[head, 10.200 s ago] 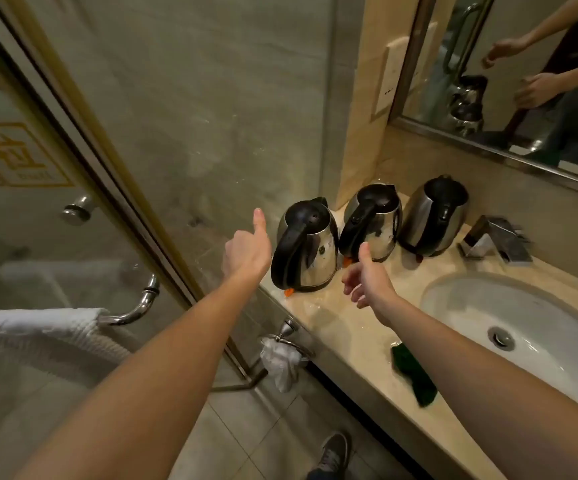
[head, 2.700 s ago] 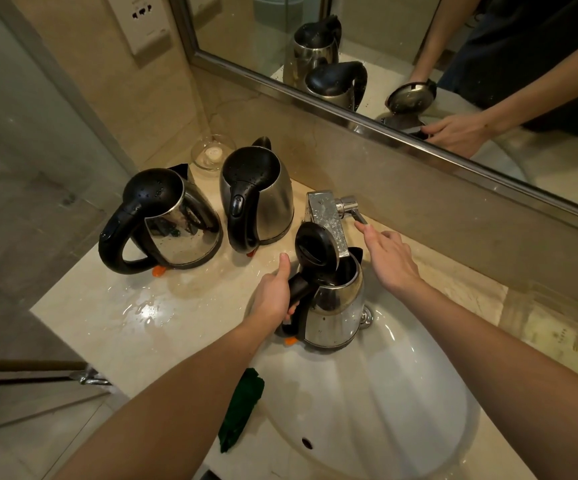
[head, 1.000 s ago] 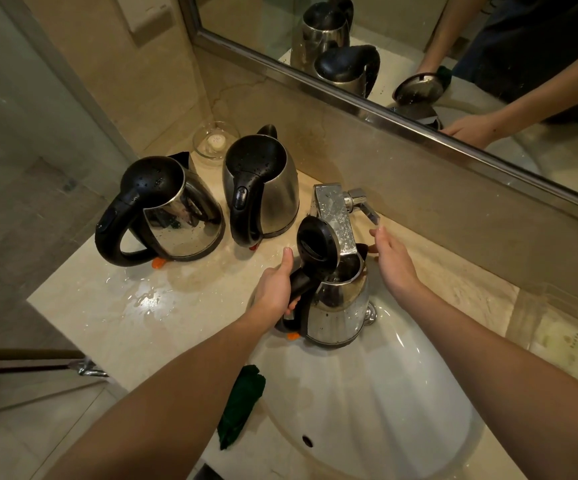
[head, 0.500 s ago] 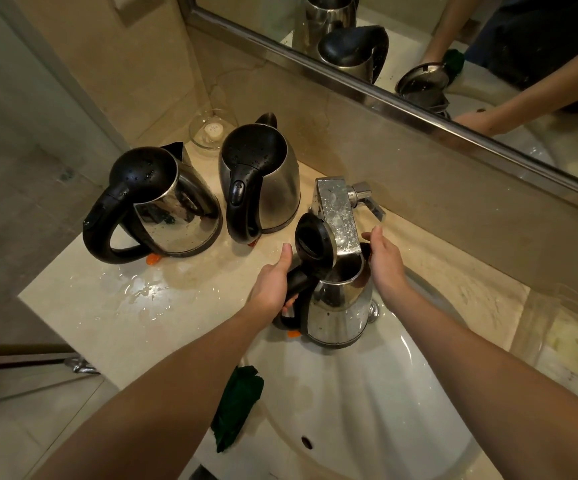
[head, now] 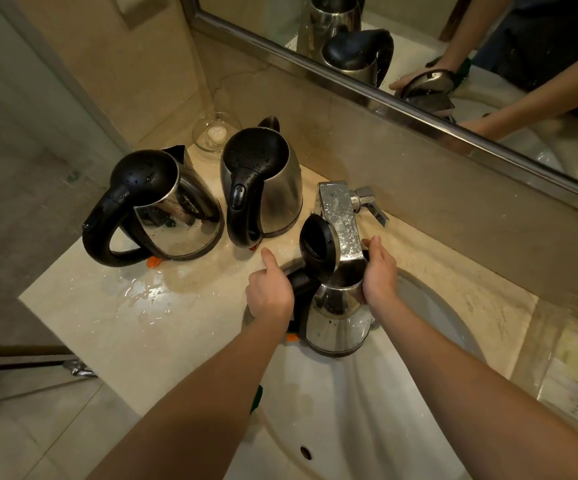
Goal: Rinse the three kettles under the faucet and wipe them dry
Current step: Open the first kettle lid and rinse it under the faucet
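I see the open-lid kettle (head: 336, 320) upright under the faucet (head: 341, 220); the left kettle (head: 176, 216) and middle kettle (head: 273, 192) stand closed, wet, on the worktop (head: 107, 323).

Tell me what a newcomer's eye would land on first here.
The open-lidded kettle is under the faucet over the sink, left hand gripping its handle, right hand holding its rim. Left of it, the far-left kettle and middle kettle stand closed and water-beaded on the wet counter.

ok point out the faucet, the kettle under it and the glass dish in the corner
faucet (head: 341, 216), head view, on the flat top of the spout
kettle under the faucet (head: 336, 322), head view, on its steel body below the rim
glass dish (head: 201, 136), head view, on its left glass wall
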